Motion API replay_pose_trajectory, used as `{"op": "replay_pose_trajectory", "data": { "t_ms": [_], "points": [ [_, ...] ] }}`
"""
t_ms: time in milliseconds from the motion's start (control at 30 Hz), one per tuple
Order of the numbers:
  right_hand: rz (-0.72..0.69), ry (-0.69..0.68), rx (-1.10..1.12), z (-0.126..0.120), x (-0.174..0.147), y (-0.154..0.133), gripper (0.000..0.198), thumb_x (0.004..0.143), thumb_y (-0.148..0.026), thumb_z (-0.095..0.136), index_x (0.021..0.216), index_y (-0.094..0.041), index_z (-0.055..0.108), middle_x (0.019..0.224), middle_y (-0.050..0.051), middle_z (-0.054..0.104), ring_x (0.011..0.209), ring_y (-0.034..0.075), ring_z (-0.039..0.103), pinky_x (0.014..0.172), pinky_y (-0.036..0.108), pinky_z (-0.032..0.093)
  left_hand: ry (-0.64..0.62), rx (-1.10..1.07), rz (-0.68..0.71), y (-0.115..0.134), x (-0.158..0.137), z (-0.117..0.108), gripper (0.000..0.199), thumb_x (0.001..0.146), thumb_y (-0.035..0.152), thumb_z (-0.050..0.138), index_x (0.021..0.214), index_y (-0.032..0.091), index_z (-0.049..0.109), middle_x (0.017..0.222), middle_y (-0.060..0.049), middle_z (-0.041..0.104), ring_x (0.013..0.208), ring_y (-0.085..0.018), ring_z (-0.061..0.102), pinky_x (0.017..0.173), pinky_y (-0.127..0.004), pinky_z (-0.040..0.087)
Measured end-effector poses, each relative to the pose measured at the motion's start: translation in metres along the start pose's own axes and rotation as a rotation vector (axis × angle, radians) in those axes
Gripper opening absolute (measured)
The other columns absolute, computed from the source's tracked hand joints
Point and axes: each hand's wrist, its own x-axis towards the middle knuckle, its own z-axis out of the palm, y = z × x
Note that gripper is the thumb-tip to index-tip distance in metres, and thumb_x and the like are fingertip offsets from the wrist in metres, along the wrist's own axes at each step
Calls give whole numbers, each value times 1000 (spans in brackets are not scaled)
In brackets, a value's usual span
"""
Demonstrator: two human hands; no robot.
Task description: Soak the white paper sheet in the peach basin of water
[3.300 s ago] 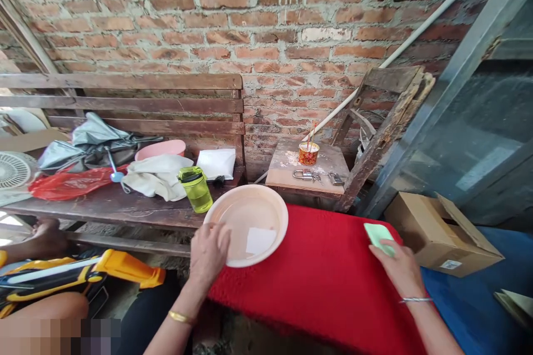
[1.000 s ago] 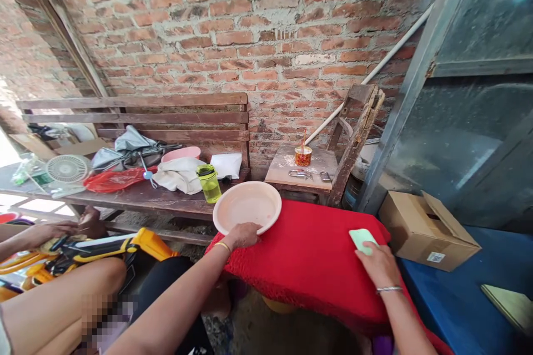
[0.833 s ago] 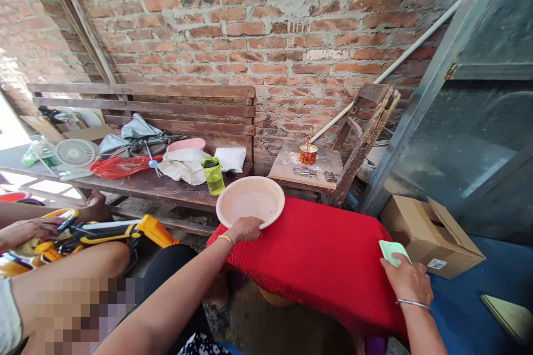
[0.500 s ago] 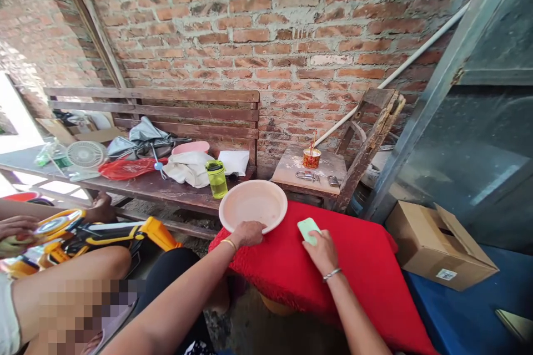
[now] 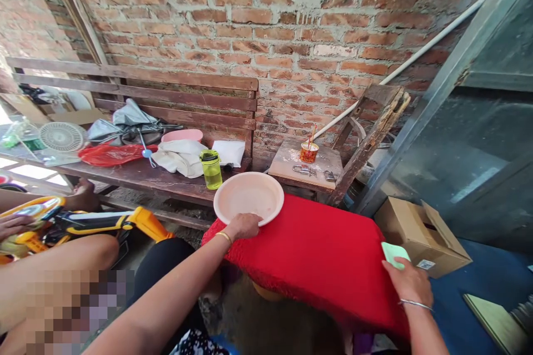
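Note:
A pale pink plastic basin (image 5: 250, 182) rests on the far left end of a table under a red cloth (image 5: 308, 255). My left hand (image 5: 245, 226) is closed on the basin's near rim, with the thumb side inside it. At the right edge of the cloth, my right hand (image 5: 412, 283) grips a flat mint-green phone (image 5: 395, 255) between thumb and fingers, beside the cardboard box. Just behind the basin, a yellow-green water bottle (image 5: 211, 169) stands upright on the wooden bench.
An open cardboard box (image 5: 420, 236) and a pale green notebook (image 5: 495, 321) lie on a blue surface at right. A chair seat (image 5: 283, 163) behind holds a red cup (image 5: 308, 152) and padlocks (image 5: 306, 170). Another person sits at left with a yellow-black toy (image 5: 104, 222).
My right hand has carried the phone to the right, from the middle of the red cloth to its right edge. My left hand stays on the basin rim. The view has shifted slightly.

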Motion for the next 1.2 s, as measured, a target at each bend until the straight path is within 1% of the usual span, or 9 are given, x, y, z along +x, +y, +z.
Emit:
{"op": "replay_pose_trajectory", "data": {
  "t_ms": [67, 133, 400, 500, 667, 767, 967, 1100, 1200],
  "points": [
    [81, 67, 43, 1, 0, 23, 61, 80, -63, 49, 115, -18, 71, 89, 19, 64, 94, 38, 62, 79, 48, 50, -7, 15, 16, 0, 0, 0, 45, 86, 28, 52, 128, 26, 65, 124, -12, 70, 119, -30, 63, 100, -44, 47],
    [26, 114, 136, 8, -12, 20, 64, 78, -67, 48, 112, -18, 72, 90, 19, 64, 97, 38, 61, 82, 49, 49, -12, 31, 20, -1, 0, 0, 46, 86, 28, 50, 130, 26, 64, 124, -13, 69, 118, -30, 63, 99, -44, 48],
    [-571, -57, 374, 39, -90, -87, 37, 75, -48, 57, 100, -25, 73, 98, 7, 61, 93, 23, 62, 88, 35, 49, -6, 65, 13, 1, -2, -2, 44, 87, 26, 49, 127, 23, 65, 124, -13, 69, 117, -30, 64, 97, -43, 49],
    [-491, -36, 277, 34, -76, -72, 37, 75, -47, 57, 102, -26, 73, 96, 6, 60, 91, 23, 62, 88, 36, 50, -4, 67, 13, 2, -2, -3, 42, 86, 26, 49, 125, 24, 66, 122, -13, 70, 116, -29, 65, 97, -42, 49],
    [-151, 83, 99, 15, -40, 0, 52, 74, -57, 53, 106, -22, 74, 82, 12, 60, 79, 32, 61, 79, 48, 50, -6, 58, 3, 2, -1, -2, 44, 87, 27, 50, 128, 25, 65, 123, -13, 70, 117, -30, 64, 98, -44, 49],
    [-148, 155, 165, 10, -39, 12, 56, 75, -65, 47, 102, -23, 74, 81, 16, 62, 83, 35, 60, 76, 50, 48, -9, 44, -3, 2, 0, -2, 44, 86, 27, 50, 127, 25, 65, 123, -13, 70, 117, -30, 64, 98, -45, 49],
    [-443, -20, 477, 28, -91, -68, 46, 71, -58, 56, 96, -23, 71, 96, 10, 61, 92, 27, 61, 87, 41, 50, -9, 54, -10, 2, 0, -2, 42, 86, 26, 49, 124, 24, 67, 126, -13, 68, 119, -30, 63, 99, -46, 49],
    [-693, -170, 476, 40, -135, -124, 30, 76, -41, 58, 99, -26, 71, 99, 7, 60, 93, 23, 61, 86, 36, 50, -5, 76, -16, 3, -1, -2, 43, 86, 24, 48, 126, 25, 65, 129, -12, 67, 120, -30, 62, 99, -45, 49],
    [-739, -176, 405, 41, -137, -132, 29, 75, -36, 59, 99, -27, 71, 98, 7, 61, 95, 24, 60, 88, 36, 50, -10, 78, -17, 3, -1, -3, 45, 86, 24, 48, 128, 24, 64, 125, -13, 69, 119, -29, 63, 98, -44, 50]
  ]
}}
